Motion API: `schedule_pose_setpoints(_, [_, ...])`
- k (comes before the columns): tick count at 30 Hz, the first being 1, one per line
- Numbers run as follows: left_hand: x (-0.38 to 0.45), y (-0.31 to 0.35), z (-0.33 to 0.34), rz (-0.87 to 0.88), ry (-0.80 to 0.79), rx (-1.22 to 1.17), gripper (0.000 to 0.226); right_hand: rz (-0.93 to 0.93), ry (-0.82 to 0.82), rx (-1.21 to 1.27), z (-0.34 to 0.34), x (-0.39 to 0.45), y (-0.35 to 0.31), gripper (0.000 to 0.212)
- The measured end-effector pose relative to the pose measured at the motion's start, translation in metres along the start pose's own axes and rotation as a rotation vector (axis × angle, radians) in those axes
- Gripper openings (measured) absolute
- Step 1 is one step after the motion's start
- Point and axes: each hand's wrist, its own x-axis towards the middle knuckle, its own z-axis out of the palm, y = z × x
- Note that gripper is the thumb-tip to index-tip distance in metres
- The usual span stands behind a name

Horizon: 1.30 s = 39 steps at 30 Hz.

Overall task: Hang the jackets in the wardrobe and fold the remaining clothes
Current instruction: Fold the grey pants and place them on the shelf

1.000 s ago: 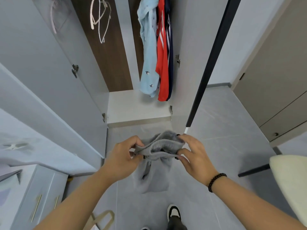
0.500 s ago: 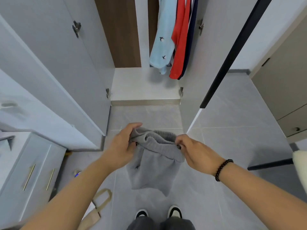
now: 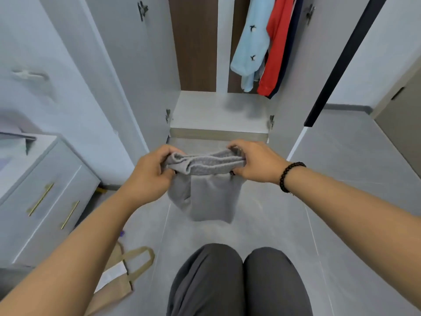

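Grey floor tiles (image 3: 341, 179) stretch before us to the open wardrobe (image 3: 218, 110), where a light blue shirt (image 3: 250, 42), a red jacket (image 3: 275, 46) and a dark garment beside them hang at right. We hold grey shorts (image 3: 209, 190) between wardrobe and our knees: left hand (image 3: 148, 176) and right hand (image 3: 255, 163) each have fingers curled on the waistband's ends, legs hanging free. A drawer unit (image 3: 45, 197) stands left, a tote bag (image 3: 123, 270) below it.

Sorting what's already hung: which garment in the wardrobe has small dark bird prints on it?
The light blue garment, leftmost of the hanging clothes. The red one beside it is plain.
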Motion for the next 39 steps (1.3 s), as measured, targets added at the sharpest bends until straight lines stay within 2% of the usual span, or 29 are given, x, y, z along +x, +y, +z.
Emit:
schedule_pose_setpoints(2, [-0.029, 0.007, -0.018, -0.005, 0.050, 0.010, 0.050, -0.057, 0.049, -0.052, 0.007, -0.006, -0.030, 0.051])
schedule_pose_setpoints(7, [-0.096, 0.046, -0.061, 0.027, 0.221, -0.009, 0.042, -0.353, 0.312, -0.401, 0.010, -0.024, -0.094, 0.023])
schedule_pose_setpoints(10, [-0.135, 0.078, -0.067, 0.077, 0.278, -0.065, 0.032, -0.394, 0.423, -0.270, 0.006, -0.044, -0.107, 0.021])
schedule_pose_setpoints(13, [-0.162, 0.108, -0.046, 0.102, 0.289, -0.172, 0.031, -0.364, 0.511, -0.104, 0.008, -0.078, -0.102, 0.019])
schedule_pose_setpoints(16, [-0.177, 0.134, -0.004, 0.148, 0.213, -0.277, 0.030, -0.246, 0.546, 0.053, 0.008, -0.119, -0.081, 0.015])
schedule_pose_setpoints(19, [-0.185, 0.154, 0.053, 0.198, 0.102, -0.350, 0.032, -0.076, 0.536, 0.326, 0.008, -0.168, -0.048, 0.018])
schedule_pose_setpoints(23, [-0.199, 0.170, 0.136, 0.239, -0.071, -0.325, 0.028, 0.053, 0.508, 0.482, 0.026, -0.232, 0.005, 0.020])
schedule_pose_setpoints(26, [-0.210, 0.166, 0.180, 0.185, -0.232, -0.290, 0.025, 0.345, 0.461, 0.844, 0.063, -0.264, 0.038, 0.022])
schedule_pose_setpoints(29, [-0.217, 0.154, 0.200, 0.108, -0.360, -0.394, 0.025, 0.807, 0.388, 1.332, 0.096, -0.272, 0.057, 0.041])
schedule_pose_setpoints(30, [-0.218, 0.149, 0.201, 0.077, -0.367, -0.427, 0.028, 0.882, 0.333, 1.377, 0.102, -0.273, 0.060, 0.044])
schedule_pose_setpoints(33, [-0.213, 0.125, 0.190, -0.031, -0.262, -0.452, 0.030, 0.894, 0.145, 1.241, 0.115, -0.273, 0.069, 0.051])
schedule_pose_setpoints(35, [-0.206, 0.099, 0.178, -0.084, -0.158, -0.369, 0.029, 0.896, 0.048, 1.088, 0.118, -0.271, 0.070, 0.059])
schedule_pose_setpoints(37, [-0.202, 0.067, 0.164, -0.162, -0.077, -0.253, 0.024, 0.876, -0.007, 0.971, 0.118, -0.266, 0.069, 0.062])
schedule_pose_setpoints(39, [-0.203, 0.032, 0.152, -0.296, -0.021, -0.145, 0.030, 0.860, -0.010, 0.910, 0.120, -0.260, 0.067, 0.055])
